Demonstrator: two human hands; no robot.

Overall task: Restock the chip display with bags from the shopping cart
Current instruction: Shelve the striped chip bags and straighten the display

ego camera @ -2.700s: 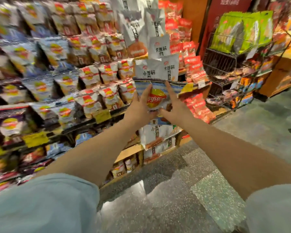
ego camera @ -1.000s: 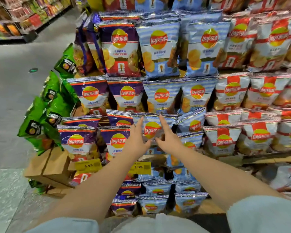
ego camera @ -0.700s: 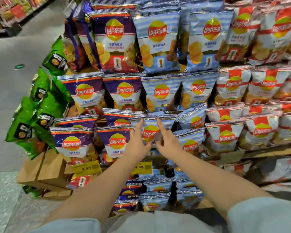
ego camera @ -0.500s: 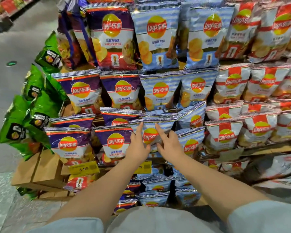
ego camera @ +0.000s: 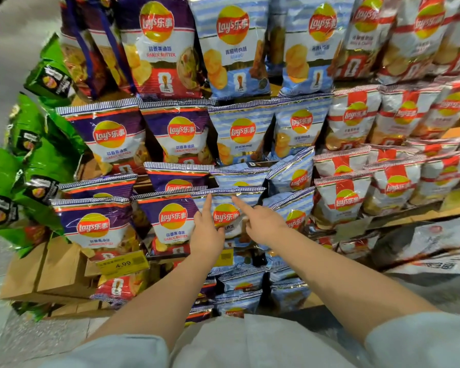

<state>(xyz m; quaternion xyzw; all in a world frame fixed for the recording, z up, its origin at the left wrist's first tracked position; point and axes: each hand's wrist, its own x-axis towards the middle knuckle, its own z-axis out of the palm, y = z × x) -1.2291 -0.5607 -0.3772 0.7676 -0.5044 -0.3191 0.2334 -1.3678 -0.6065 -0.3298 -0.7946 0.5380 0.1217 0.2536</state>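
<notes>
Head view shows both hands on one light blue chip bag [ego camera: 225, 216], which stands in the front row of the chip display [ego camera: 276, 128], between a purple bag [ego camera: 170, 221] and another blue bag [ego camera: 292, 211]. Left hand [ego camera: 206, 232] holds the bag's left edge, forefinger straight up along the front, thumb hidden behind. Right hand [ego camera: 263, 224] is on the right edge, forefinger stretched toward the top seal; how tight this grip is, I cannot tell. A yellow price tag [ego camera: 122, 262] hangs below left.
</notes>
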